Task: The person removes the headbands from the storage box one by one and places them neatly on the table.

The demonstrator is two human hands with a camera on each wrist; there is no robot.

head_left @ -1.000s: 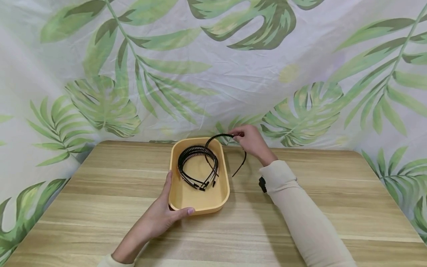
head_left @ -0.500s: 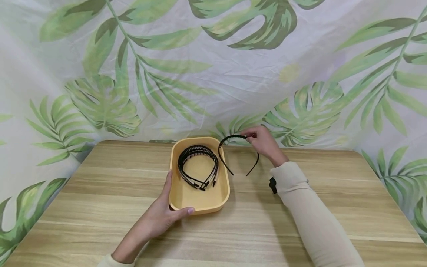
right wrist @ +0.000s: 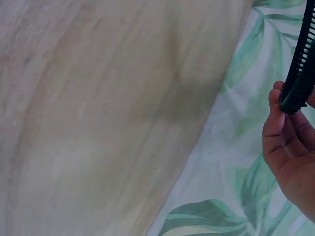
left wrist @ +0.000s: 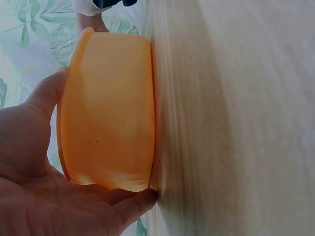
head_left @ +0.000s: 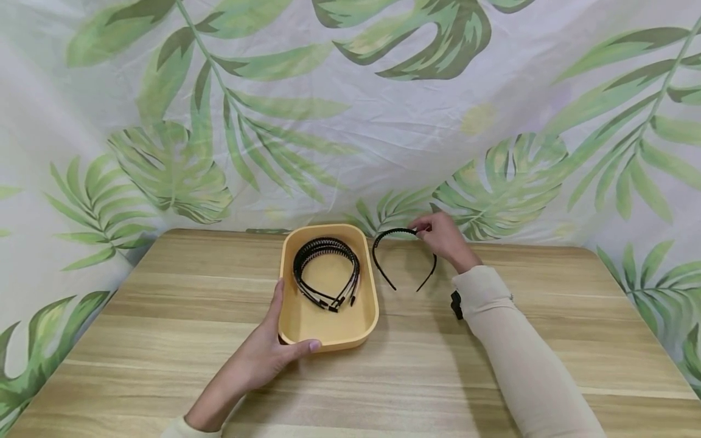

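My right hand [head_left: 445, 238] pinches a black toothed headband [head_left: 378, 258] by its curved top, with the two ends pointing down toward me. It is just right of a yellow plastic box [head_left: 371, 292]. In the right wrist view the headband's teeth [right wrist: 300, 64] show above the fingertips. Inside the box lies a nested bunch of black headbands [head_left: 323, 244], tips crossing toward the near side. My left hand [head_left: 257, 356] grips the box at its near left corner. The left wrist view shows the thumb at the rim of the box [left wrist: 110, 98] and fingers around its side.
The wood-grain table [head_left: 164, 340] runs back to a leaf-printed cloth [head_left: 274, 121] hanging just behind its far edge. A black device [head_left: 457, 304] sits on the right wrist by the cream sleeve [head_left: 520, 340].
My right hand has moved right, bringing its headband from over the box to beside it and slightly lower. The left hand and the box have stayed still.
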